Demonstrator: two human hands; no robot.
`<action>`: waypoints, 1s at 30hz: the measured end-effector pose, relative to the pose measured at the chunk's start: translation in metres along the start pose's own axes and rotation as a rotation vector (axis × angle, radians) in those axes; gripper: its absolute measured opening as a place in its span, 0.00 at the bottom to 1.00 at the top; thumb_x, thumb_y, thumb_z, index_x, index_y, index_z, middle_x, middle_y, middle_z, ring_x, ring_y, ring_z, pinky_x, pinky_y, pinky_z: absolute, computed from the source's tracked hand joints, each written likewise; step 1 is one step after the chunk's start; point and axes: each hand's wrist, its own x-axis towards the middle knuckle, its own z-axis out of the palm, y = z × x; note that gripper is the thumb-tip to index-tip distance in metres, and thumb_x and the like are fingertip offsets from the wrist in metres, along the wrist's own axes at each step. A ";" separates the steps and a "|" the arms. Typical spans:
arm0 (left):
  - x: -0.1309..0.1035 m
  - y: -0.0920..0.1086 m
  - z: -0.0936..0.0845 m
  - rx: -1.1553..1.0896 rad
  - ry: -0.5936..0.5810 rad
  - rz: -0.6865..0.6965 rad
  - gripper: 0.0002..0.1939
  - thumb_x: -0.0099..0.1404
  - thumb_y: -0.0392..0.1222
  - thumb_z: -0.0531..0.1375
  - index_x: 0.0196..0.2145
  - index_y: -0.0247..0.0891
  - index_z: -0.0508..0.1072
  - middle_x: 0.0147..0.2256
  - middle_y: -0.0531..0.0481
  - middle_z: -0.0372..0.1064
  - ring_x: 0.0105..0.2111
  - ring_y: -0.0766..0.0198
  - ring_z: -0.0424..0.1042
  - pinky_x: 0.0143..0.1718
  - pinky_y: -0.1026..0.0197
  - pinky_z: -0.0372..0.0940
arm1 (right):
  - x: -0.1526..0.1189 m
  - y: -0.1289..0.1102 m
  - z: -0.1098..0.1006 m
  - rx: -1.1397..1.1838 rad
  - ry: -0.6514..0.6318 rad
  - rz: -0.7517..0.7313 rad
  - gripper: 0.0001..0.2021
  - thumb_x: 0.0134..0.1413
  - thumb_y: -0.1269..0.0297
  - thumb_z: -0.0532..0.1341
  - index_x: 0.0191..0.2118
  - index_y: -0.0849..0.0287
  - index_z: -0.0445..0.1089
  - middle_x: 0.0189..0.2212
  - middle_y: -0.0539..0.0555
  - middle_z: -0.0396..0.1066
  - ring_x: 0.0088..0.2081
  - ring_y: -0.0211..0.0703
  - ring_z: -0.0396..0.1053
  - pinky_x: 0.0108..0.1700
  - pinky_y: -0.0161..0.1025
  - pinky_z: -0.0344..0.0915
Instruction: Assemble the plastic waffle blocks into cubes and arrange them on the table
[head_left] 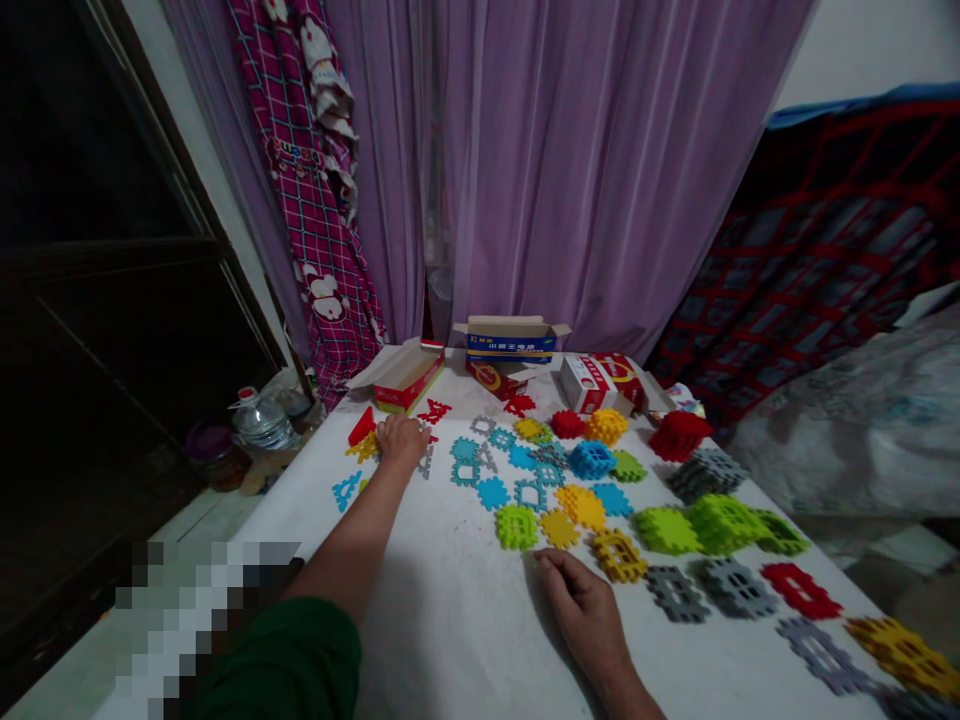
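Note:
My left hand [403, 440] reaches to the far left of the white table, fingers bent down among small interlocking plastic pieces. Beside its fingertips lie a yellow notched piece [363, 447] and a red piece [361, 427]; whatever the fingers pinch is hidden beneath them. Near the table's front, my right hand [585, 605] rests loosely curled, thumb against the index finger, with nothing visible in it. Closest to it are a yellow square piece [559, 528], a green square piece [516, 527] and a yellow window-frame piece [618, 555].
Blue, grey and red pieces lie mid-table, with stacked green pieces [724, 523] and a red stack [679, 435] on the right. Along the back stand an open red box [409, 378], a blue box [510, 345] and a red-and-white box [589, 383]. A water jug [261, 420] stands left of the table.

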 end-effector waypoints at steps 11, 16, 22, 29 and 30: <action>-0.008 0.006 0.008 -0.060 0.004 -0.001 0.15 0.62 0.40 0.55 0.43 0.45 0.79 0.49 0.44 0.72 0.50 0.50 0.66 0.50 0.50 0.56 | -0.002 -0.008 0.002 0.020 0.030 -0.017 0.17 0.56 0.51 0.57 0.33 0.57 0.77 0.31 0.55 0.78 0.34 0.47 0.76 0.37 0.35 0.71; -0.031 0.022 0.001 -0.221 0.026 0.148 0.13 0.64 0.43 0.56 0.42 0.45 0.78 0.47 0.48 0.73 0.50 0.53 0.66 0.53 0.52 0.54 | -0.002 -0.007 0.002 0.020 0.011 0.001 0.18 0.56 0.49 0.57 0.33 0.58 0.77 0.31 0.55 0.78 0.34 0.47 0.75 0.37 0.35 0.71; -0.069 0.040 -0.006 -0.263 -0.127 0.305 0.12 0.60 0.50 0.62 0.39 0.46 0.79 0.44 0.49 0.75 0.49 0.53 0.67 0.53 0.51 0.55 | -0.002 -0.008 0.001 0.014 0.004 0.002 0.17 0.56 0.51 0.57 0.33 0.58 0.77 0.32 0.55 0.78 0.35 0.47 0.75 0.38 0.35 0.70; -0.085 0.029 0.003 -0.334 -0.145 0.397 0.10 0.61 0.44 0.61 0.41 0.45 0.78 0.46 0.48 0.74 0.48 0.55 0.69 0.55 0.52 0.56 | -0.002 -0.011 0.001 0.013 0.014 -0.013 0.16 0.55 0.52 0.57 0.32 0.58 0.77 0.30 0.54 0.78 0.34 0.46 0.75 0.37 0.35 0.70; -0.085 0.028 0.006 -0.392 -0.123 0.394 0.09 0.63 0.44 0.60 0.40 0.45 0.78 0.46 0.48 0.74 0.48 0.56 0.70 0.54 0.53 0.57 | -0.002 -0.010 0.001 0.016 0.015 -0.012 0.16 0.55 0.52 0.57 0.33 0.58 0.77 0.31 0.54 0.78 0.35 0.46 0.75 0.37 0.35 0.70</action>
